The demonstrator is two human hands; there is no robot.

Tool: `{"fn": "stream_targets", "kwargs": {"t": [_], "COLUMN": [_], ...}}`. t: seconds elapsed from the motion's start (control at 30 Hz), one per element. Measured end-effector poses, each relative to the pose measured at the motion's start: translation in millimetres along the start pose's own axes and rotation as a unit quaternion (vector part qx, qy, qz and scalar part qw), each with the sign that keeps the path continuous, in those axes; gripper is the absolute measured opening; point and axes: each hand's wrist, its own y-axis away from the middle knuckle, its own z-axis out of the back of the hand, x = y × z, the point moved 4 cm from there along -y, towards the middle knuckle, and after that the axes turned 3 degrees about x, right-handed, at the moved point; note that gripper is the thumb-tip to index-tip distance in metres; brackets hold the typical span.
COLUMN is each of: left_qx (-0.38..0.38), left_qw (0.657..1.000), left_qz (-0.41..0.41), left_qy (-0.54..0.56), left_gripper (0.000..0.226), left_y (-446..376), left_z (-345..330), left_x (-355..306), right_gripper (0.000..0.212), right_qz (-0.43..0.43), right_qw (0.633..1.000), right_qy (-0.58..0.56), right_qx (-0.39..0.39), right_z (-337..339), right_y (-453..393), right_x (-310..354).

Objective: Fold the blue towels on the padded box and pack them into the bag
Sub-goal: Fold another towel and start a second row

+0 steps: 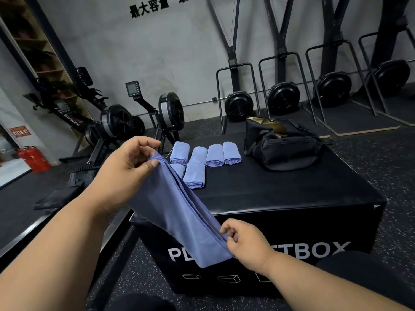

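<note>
Six folded blue towels [215, 155] lie on the padded box [292, 194] beside one bag [283, 144]; left hand [125, 167] and right hand [244, 241] pinch a seventh towel [175, 216], stretched diagonally.

- The blue towel [179, 212] held up near the camera is soft matt cloth with stitched hems.
- The padded box [280, 194] has a smooth black covering with a faint sheen.
- The bag [285, 149], far right, is matt black fabric.
- The floor [381, 153] is speckled and rough, rubber-like.
</note>
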Motion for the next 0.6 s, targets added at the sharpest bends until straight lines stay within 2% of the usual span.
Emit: {"fn": "stream_targets", "kwargs": {"t": [0.2, 0.37, 0.47, 0.6], "left_qx": [-0.009, -0.027, -0.029, -0.034], "left_qw": [1.000, 1.000, 0.999, 0.999], "left_qz": [0.001, -0.002, -0.008, -0.008], "left_qy": [-0.002, 0.016, 0.014, -0.002], "left_gripper": [0.034, 0.035, 0.034, 0.035], "left_y": [5, 3, 3, 3], "left_z": [-2, 0, -1, 2], "left_x": [-8, -11, -16, -19], "right_gripper": [0.033, 0.034, 0.057, 0.054], "right_qz": [0.011, -0.014, -0.017, -0.001], "right_qw": [0.999, 0.993, 0.994, 0.993], "right_qy": [0.015, 0.017, 0.049, 0.088], "right_qx": [0.035, 0.114, 0.093, 0.084], "right_z": [-2, -10, -8, -6], "right_y": [-1, 1, 3, 6], "right_x": [3, -7, -6, -4]}}
